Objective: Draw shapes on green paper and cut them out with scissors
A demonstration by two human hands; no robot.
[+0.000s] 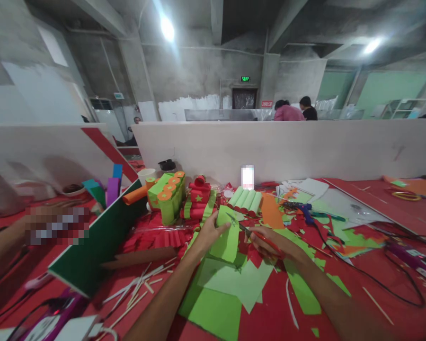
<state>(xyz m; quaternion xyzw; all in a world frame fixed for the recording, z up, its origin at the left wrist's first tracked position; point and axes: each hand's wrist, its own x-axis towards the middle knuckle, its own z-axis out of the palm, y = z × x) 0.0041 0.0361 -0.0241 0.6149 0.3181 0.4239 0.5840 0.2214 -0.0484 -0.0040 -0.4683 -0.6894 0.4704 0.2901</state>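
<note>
My left hand [210, 233] pinches the upper left edge of a light green sheet of paper [226, 246], which has a small star-like outline drawn near its top. My right hand [264, 240] is closed around red-handled scissors [268, 240]. Their dark blades point left and reach the sheet's right edge; whether they are cutting into it I cannot tell. Under my hands lie more green paper pieces [213, 303]. Just beyond them are pale green paper rolls with red ends [246, 201] and a red paper construction with green stars [199, 200].
A green board [99, 246] stands at the left, with another person's hand [55, 222] beyond it. A blue glue gun [305, 210] with a black cord lies at the right among paper scraps. Thin wooden sticks [138, 293] lie at front left. A white partition [270, 147] borders the table's back.
</note>
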